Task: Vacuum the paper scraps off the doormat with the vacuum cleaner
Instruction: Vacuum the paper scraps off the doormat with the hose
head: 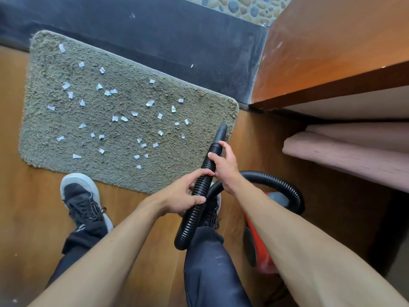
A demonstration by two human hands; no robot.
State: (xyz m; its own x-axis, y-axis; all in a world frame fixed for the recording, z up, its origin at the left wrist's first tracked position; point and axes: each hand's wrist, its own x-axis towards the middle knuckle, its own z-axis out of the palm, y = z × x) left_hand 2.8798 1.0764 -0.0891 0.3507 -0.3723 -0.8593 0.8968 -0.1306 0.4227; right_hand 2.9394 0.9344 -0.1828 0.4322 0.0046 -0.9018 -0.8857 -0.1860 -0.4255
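The left hand point(188, 192) and the right hand point(223, 165) both grip the black corrugated vacuum hose point(187, 224). The right hand sits higher up, fingers and thumb curled around the ribbed hose just below the smooth black nozzle point(222, 132). The left hand closes round the hose just behind it, thumb across the near side and fingers wrapped over the top. The two hands are almost touching.

The nozzle sticks out just beyond the right hand and points at the near right corner of the grey-green doormat point(132, 96); I cannot tell whether its tip touches the pile. The mat spreads ahead of and to the left of both hands on the wooden floor point(26, 218). Small white paper scraps point(149, 103) lie scattered over most of it, the nearest ones just left of the nozzle.

Behind the left hand the hose runs down past a dark trouser leg point(210, 273), then loops back up and arcs behind the right wrist to the red vacuum cleaner point(264, 260), which stands on the floor under the right forearm. A black and grey shoe point(79, 196) rests at the mat's near edge, left of the left hand.
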